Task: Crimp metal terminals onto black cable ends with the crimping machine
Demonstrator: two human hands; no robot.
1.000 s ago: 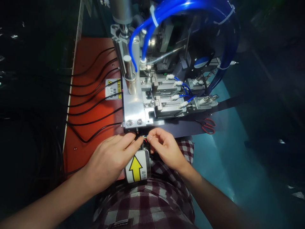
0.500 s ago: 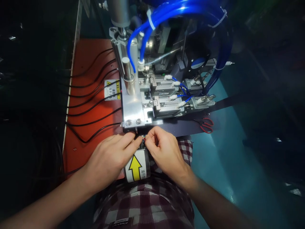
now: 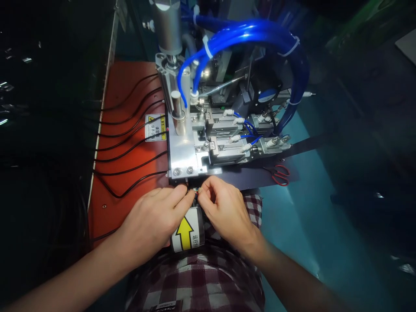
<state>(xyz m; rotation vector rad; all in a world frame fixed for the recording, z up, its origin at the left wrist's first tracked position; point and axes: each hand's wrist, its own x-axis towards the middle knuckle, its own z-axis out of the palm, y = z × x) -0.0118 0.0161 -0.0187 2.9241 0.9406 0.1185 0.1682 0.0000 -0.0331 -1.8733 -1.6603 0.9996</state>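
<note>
Wires (image 3: 196,191) are pinched in fingers of right hand (image 3: 225,207) | left hand (image 3: 158,213) is held palm-down, fingers together, grip hidden | forearms (image 3: 94,264) are angled inward

Thin coloured wires (image 3: 196,191), red among them, show as a short, mostly hidden cluster between the hands (image 3: 221,207).

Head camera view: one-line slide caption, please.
Left hand and right hand at thin coloured wires before a metal fixture, red-handled scissors to the right.
</note>
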